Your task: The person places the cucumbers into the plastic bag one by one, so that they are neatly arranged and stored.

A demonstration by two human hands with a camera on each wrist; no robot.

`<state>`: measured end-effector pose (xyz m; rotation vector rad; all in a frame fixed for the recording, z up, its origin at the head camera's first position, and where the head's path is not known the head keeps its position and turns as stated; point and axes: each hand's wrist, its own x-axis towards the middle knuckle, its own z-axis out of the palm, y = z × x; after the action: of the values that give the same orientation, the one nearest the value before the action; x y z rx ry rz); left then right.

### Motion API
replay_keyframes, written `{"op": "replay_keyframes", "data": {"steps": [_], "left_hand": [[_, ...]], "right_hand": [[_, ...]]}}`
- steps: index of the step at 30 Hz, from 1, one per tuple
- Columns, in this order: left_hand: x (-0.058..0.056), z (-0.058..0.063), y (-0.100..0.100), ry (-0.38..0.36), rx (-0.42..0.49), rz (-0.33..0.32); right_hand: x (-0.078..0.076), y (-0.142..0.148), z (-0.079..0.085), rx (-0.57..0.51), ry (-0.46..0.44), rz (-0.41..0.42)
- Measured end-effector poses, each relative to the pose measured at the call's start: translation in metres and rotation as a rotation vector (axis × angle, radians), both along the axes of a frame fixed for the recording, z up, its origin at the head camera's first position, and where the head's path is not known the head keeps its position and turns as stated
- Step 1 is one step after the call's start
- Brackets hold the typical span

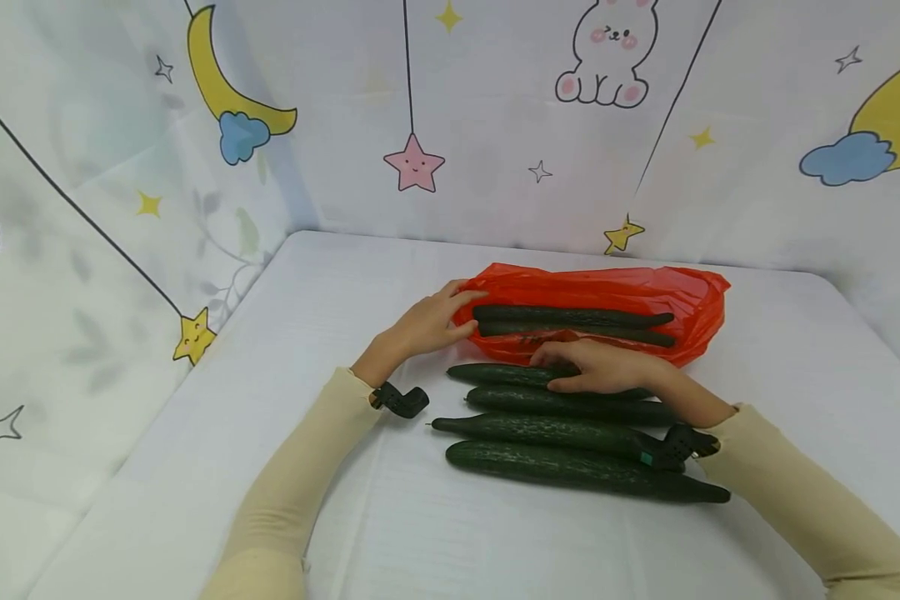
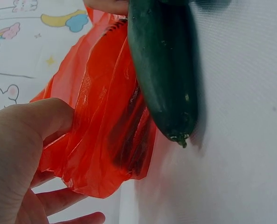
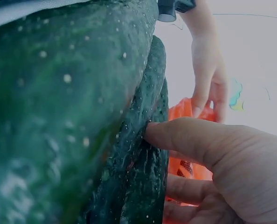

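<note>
My left hand (image 1: 429, 323) holds the left edge of a red plastic bag (image 1: 592, 289); in the left wrist view its thumb (image 2: 54, 114) lies on one side of the film and the fingers reach behind. Two dark green cucumbers (image 1: 570, 316) lie side by side in the bag's mouth. My right hand (image 1: 607, 367) grips the loose cucumber (image 1: 495, 373) closest to the bag, thumb on the near side, fingers over the far side. That hand covers the cucumber's middle. Nearer to me lie three more cucumbers, roughly parallel, the front one (image 1: 570, 468) pointing slightly right and down.
Everything lies on a white-covered table (image 1: 390, 533). Behind and at the left stands a white cloth backdrop (image 1: 487, 200) printed with moons, stars and a rabbit. A small black camera (image 1: 403, 401) sits on the left wrist, another (image 1: 675, 447) on the right, above the cucumbers.
</note>
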<state>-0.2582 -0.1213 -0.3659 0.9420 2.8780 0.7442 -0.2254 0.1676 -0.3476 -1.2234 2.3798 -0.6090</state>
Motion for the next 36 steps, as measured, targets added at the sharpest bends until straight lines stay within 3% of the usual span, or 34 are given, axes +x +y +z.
{"op": "replay_keyframes", "data": {"steps": [22,36], "left_hand": [[0.002,0.001,0.002,-0.004,-0.005,0.008],[0.002,0.003,-0.001,0.003,-0.005,0.011]], "right_hand": [[0.009,0.009,0.0,-0.124,0.073,0.039],[0.016,0.008,0.013,-0.207,0.095,0.033]]}}
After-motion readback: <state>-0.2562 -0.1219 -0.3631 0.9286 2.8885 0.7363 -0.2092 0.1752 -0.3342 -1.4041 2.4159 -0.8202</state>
